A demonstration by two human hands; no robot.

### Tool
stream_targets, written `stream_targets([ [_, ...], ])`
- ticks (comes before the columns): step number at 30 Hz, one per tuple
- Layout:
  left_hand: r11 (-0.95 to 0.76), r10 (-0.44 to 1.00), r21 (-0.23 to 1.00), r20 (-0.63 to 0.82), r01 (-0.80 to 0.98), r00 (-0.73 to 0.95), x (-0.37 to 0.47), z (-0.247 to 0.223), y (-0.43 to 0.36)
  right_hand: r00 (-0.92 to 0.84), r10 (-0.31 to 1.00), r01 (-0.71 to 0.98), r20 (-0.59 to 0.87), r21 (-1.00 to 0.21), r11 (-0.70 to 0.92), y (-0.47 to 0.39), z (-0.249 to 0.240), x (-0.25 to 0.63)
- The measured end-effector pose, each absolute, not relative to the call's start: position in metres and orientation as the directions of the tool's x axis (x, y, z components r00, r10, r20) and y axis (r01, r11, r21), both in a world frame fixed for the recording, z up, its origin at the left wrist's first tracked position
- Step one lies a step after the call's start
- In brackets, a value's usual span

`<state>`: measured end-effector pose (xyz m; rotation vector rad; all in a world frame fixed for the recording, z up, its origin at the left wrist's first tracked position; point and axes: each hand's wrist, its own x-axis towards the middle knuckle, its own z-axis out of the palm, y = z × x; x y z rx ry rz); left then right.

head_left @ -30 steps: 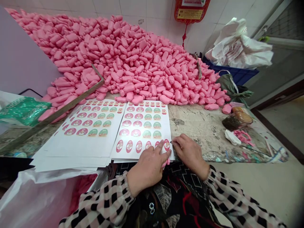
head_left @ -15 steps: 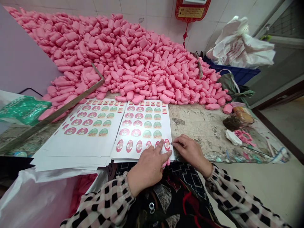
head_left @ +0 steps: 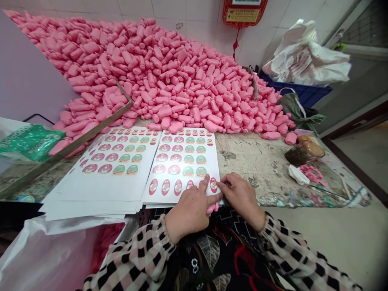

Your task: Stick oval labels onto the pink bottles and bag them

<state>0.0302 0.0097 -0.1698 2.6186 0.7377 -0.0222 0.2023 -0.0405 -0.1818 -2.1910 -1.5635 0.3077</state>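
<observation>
A sheet of stickers [head_left: 182, 178] lies flat in front of me, printed with rows of pink and green labels and a bottom row of red ovals. My left hand [head_left: 194, 206] rests on its lower right part, index and middle fingers stretched across the paper. Tucked under that hand's curled fingers is a small pink bottle [head_left: 212, 208], mostly hidden. At the sheet's right edge, my right hand [head_left: 241, 196] is closed in a pinch, its fingertips at the right side of the last oval sticker [head_left: 213, 184].
A big heap of pink bottles [head_left: 169, 76] covers the back of the table. More sticker sheets [head_left: 100, 190] are stacked at left, beneath a wooden bar [head_left: 69, 147]. A dark jar [head_left: 304, 152] and scraps lie at right. A white bag [head_left: 60, 250] hangs below left.
My right hand has moved slightly left, bringing its fingertips onto the oval sticker's edge. My left hand has barely shifted and keeps the pink bottle.
</observation>
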Motion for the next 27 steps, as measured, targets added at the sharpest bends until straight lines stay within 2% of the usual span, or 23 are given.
stream_targets([
  [6, -0.757, 0.498, 0.416, -0.134, 0.504, 0.857, 0.030, -0.166, 0.011, 0.286, 0.941, 0.927, 0.184, -0.303, -0.222, -0.041, -0.178, 0.193],
  [9, -0.748, 0.502, 0.428, -0.134, 0.507, 0.854, 0.030, -0.167, 0.011, 0.277, 0.935, 0.932, 0.221, -0.298, -0.206, -0.044, -0.176, 0.188],
  [12, -0.754, 0.498, 0.434, -0.112, 0.493, 0.860, 0.030, -0.168, 0.010, 0.314, 0.923, 0.895, 0.225, -0.394, -0.208, -0.046, -0.172, 0.188],
  [15, -0.758, 0.494, 0.440, -0.094, 0.482, 0.864, 0.029, -0.167, 0.010, 0.410, 0.886, 0.791, 0.219, -0.569, -0.225, -0.043, -0.171, 0.198],
  [18, -0.690, 0.514, 0.566, -0.056, 0.452, 0.856, 0.025, -0.164, 0.011, 0.524, 0.835, 0.604, 0.167, -0.764, -0.227, -0.038, -0.171, 0.214],
  [20, -0.488, 0.625, 0.772, -0.017, 0.407, 0.781, 0.022, -0.161, 0.013, 0.557, 0.825, 0.448, 0.096, -0.871, -0.201, -0.035, -0.170, 0.220],
  [22, -0.093, 0.743, 0.964, -0.098, 0.248, 0.662, 0.020, -0.159, 0.016, 0.533, 0.846, 0.284, 0.021, -0.946, -0.155, -0.034, -0.165, 0.219],
  [23, 0.133, 0.758, 0.984, -0.179, 0.120, 0.627, 0.019, -0.158, 0.018, 0.506, 0.862, 0.217, -0.005, -0.967, -0.134, -0.033, -0.162, 0.215],
  [25, 0.496, 0.703, 0.859, -0.315, -0.123, 0.637, 0.020, -0.157, 0.021, 0.451, 0.892, 0.154, -0.021, -0.983, -0.102, -0.033, -0.154, 0.203],
  [27, 0.678, 0.651, 0.689, -0.400, -0.256, 0.645, 0.023, -0.158, 0.024, 0.399, 0.917, 0.171, -0.020, -0.981, -0.096, -0.032, -0.148, 0.188],
])
